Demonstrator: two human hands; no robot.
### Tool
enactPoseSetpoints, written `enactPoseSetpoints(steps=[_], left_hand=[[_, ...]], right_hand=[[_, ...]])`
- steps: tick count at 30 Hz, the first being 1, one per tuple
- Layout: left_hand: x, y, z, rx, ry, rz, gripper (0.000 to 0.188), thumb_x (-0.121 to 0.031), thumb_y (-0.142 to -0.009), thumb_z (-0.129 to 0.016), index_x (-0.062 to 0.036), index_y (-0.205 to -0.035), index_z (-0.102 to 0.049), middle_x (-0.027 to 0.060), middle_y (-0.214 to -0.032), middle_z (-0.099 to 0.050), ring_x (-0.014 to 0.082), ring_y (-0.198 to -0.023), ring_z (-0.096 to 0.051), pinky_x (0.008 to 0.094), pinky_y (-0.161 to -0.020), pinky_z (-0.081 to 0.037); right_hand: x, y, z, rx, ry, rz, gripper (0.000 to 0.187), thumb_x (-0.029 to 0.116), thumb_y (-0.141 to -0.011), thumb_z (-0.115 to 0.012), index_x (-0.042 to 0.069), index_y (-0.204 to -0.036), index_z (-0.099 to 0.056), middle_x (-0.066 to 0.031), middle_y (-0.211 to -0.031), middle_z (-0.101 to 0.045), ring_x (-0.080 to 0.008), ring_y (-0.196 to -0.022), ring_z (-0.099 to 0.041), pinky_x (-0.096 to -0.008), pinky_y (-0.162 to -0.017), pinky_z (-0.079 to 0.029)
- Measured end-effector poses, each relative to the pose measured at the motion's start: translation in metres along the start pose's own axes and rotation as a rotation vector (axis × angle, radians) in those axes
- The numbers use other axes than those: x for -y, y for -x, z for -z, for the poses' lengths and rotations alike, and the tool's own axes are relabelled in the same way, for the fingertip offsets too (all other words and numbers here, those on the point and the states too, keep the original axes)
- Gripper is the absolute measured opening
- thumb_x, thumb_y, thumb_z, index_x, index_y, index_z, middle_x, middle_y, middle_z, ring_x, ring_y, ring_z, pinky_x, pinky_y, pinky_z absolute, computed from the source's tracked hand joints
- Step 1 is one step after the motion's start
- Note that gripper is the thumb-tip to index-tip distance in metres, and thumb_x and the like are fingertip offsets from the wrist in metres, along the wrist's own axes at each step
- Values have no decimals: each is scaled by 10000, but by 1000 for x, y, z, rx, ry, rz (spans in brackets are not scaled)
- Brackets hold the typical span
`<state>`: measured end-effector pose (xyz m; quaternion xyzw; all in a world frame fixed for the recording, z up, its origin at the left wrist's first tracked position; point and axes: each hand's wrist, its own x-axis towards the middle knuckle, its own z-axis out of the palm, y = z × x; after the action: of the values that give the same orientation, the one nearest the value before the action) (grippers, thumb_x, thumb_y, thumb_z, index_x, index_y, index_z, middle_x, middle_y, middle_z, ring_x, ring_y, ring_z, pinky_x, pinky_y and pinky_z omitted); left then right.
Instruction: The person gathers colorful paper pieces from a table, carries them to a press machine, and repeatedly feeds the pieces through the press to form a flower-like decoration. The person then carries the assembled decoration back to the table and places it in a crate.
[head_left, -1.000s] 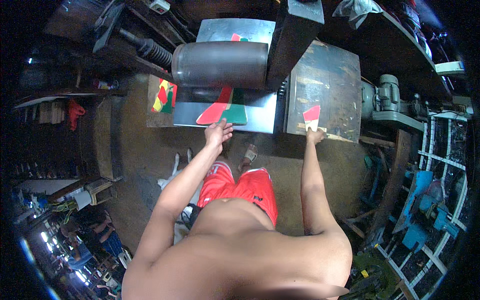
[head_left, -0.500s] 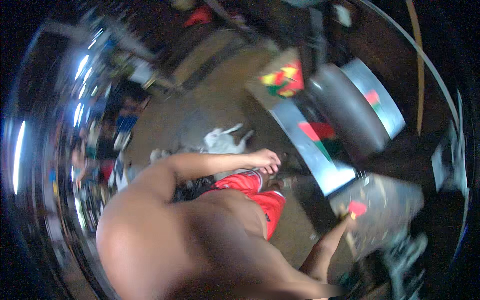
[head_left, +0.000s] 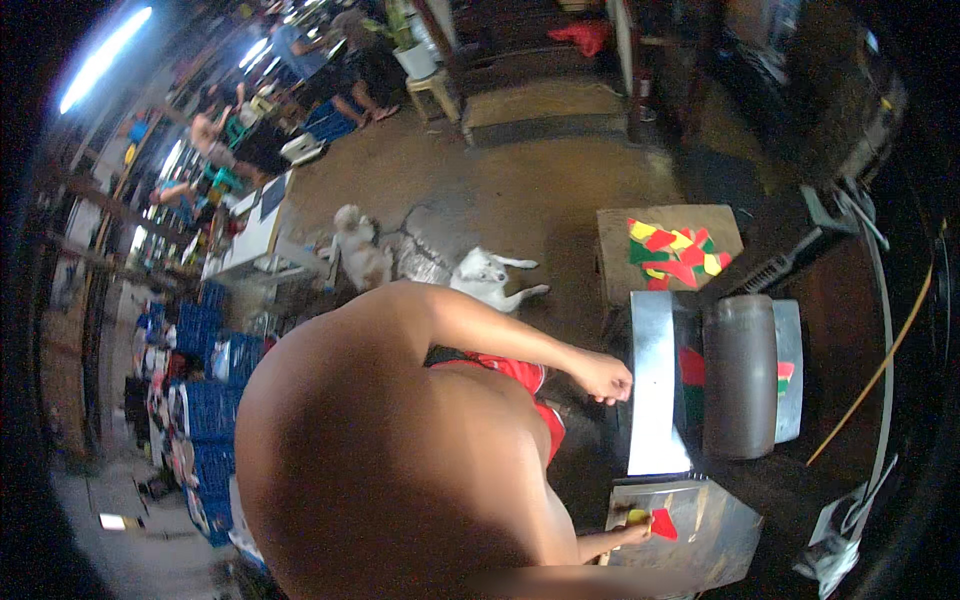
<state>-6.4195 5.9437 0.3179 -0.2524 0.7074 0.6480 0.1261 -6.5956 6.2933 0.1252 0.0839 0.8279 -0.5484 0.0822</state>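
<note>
My left hand (head_left: 602,378) is closed, fingers curled, beside the near edge of a shiny metal plate (head_left: 655,400); anything inside it is too small to make out. Lower in the view, my right hand (head_left: 634,534) has its fingers closed at a yellow piece (head_left: 638,517), with a red flat piece (head_left: 663,525) against it, over a worn board (head_left: 705,550). Beyond the metal plate lies a big grey roller (head_left: 740,375). Red and green flat pieces (head_left: 691,368) rest between plate and roller, and more (head_left: 785,375) show on the plate behind it.
A wooden box-like stand (head_left: 615,240) holds several red, yellow and green pieces (head_left: 680,250). A white dog (head_left: 485,275) and another dog (head_left: 360,250) lie on the floor. Blue crates (head_left: 205,420) are stacked at left. Other people (head_left: 215,145) sit at the far left.
The view has swung round, and the blur has mostly gone. My left hand has come to the metal plate's edge. My right hand stays at the red and yellow pieces over the board.
</note>
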Motion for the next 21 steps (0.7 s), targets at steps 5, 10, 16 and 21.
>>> enactPoseSetpoints(steps=[5, 10, 16, 21], left_hand=[[-8, 22, -19, 8, -252, -179, 242, -230, -893, -576, -22, -1016, -595, 110, -897, -684, 227, -832, -658, 357, -718, -511], [-15, 35, -36, -8, -194, -392, 355, -305, -878, -626, -3, -1059, -578, 137, -941, -674, 246, -854, -645, 386, -732, -503], [-28, -8, -4, 83, 121, -303, 249, -211, -862, -643, -16, -1018, -637, 50, -876, -676, 113, -764, -594, 323, -705, -500], [5, -82, 21, -90, 279, -77, 242, -232, -947, -552, -53, -1102, -603, 36, -974, -665, 93, -834, -623, 261, -701, -515]], right_hand=[[87, 53, 19, 23, -371, -6, 542, 326, -752, -767, -51, -1076, -552, -149, -1006, -613, -251, -841, -606, -392, -784, -514], [165, 119, -6, 408, -366, -107, 449, 243, -800, -742, -41, -1086, -546, -125, -992, -609, -218, -871, -593, -358, -806, -505], [217, 105, -73, 855, -4, 55, 281, 145, -805, -715, 10, -1025, -604, -31, -835, -630, -129, -741, -580, -259, -662, -480], [206, 49, -106, 692, -459, -220, 374, 34, -859, -627, 5, -1205, -487, -71, -912, -624, -130, -743, -622, -254, -607, -546]])
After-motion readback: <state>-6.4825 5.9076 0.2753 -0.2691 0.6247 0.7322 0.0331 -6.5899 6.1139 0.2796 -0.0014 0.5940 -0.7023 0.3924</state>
